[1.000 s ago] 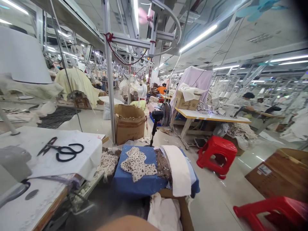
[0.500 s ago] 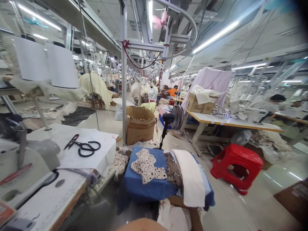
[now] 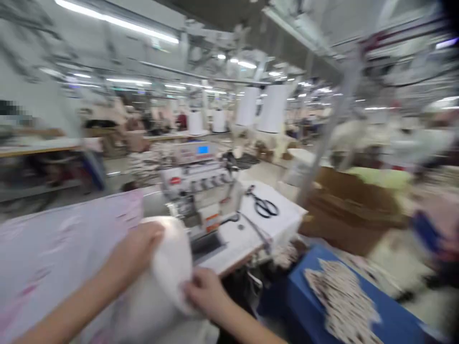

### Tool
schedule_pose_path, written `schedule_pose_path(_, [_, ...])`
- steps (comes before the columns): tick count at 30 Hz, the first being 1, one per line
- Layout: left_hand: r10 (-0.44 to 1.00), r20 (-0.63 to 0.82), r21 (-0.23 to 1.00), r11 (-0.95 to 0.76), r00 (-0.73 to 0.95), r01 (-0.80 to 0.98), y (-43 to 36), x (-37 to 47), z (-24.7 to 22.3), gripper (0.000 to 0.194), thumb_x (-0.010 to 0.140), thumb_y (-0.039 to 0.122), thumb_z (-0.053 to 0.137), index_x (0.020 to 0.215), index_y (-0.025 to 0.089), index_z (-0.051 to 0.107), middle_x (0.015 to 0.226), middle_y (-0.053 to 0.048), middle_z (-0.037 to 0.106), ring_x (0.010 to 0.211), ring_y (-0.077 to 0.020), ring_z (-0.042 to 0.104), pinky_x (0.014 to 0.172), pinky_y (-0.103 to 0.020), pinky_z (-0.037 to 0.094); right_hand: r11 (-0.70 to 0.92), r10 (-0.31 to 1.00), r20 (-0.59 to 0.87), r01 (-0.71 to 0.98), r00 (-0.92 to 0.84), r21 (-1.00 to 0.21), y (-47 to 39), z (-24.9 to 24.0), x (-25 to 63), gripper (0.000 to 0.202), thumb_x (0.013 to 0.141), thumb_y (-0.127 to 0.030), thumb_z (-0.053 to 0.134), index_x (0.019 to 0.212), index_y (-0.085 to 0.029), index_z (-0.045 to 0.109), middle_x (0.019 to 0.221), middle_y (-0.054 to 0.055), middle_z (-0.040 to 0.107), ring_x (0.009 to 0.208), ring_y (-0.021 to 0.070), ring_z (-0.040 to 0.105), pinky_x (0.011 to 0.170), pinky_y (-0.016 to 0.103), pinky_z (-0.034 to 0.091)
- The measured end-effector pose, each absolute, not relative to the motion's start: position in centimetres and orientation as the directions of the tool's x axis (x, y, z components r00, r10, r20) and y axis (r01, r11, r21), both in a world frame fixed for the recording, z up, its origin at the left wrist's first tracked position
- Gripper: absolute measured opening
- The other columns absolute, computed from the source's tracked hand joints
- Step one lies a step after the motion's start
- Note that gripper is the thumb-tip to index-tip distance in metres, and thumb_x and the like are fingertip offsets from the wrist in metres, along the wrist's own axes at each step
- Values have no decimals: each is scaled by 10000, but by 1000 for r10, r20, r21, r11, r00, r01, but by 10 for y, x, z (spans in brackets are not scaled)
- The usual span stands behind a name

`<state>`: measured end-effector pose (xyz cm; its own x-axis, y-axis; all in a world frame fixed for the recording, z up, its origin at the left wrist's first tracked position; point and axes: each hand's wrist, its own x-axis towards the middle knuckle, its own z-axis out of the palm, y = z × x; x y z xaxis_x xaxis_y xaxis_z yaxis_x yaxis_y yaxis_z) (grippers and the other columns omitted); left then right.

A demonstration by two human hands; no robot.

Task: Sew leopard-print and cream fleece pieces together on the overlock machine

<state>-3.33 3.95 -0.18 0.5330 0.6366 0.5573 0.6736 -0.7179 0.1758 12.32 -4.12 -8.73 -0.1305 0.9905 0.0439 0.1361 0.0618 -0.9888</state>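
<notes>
Both my hands hold a white cloth piece (image 3: 174, 263) in front of an overlock sewing machine (image 3: 201, 191). My left hand (image 3: 143, 241) is closed on its upper left edge. My right hand (image 3: 206, 294) pinches the lower right edge between thumb and fingers. The cloth bulges between them, blurred by motion, and its lower part merges with pale material below. To the left, a white and pink covering (image 3: 71, 243) spreads over the work surface. Black thread snips (image 3: 265, 206) lie on the white-covered table end (image 3: 287, 203), right of the machine.
At lower right, spotted fabric pieces (image 3: 340, 296) lie on a blue-covered support (image 3: 304, 291). Behind it stands a large cardboard box (image 3: 344, 224), beside a metal post (image 3: 322, 138). White thread cones (image 3: 272, 109) stand beyond the machine. Another table (image 3: 39, 145) is at far left.
The view has swung left, bringing the sewing machine to the middle and the blue-covered support to the lower right. Both hands have come into view, gripping the white cloth.
</notes>
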Motion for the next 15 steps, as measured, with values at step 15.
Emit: schedule_pose_path(15, [821, 305, -52, -492, 483, 869, 0, -34, -9, 526, 813, 474, 456, 1296, 288, 363, 1285, -119, 373, 1112, -319, 344, 910, -500, 354, 76, 942, 66, 16, -328, -997, -53, -98, 123, 276, 724, -389, 558, 774, -126, 625, 690, 40, 577, 678, 192, 493, 650, 288, 387])
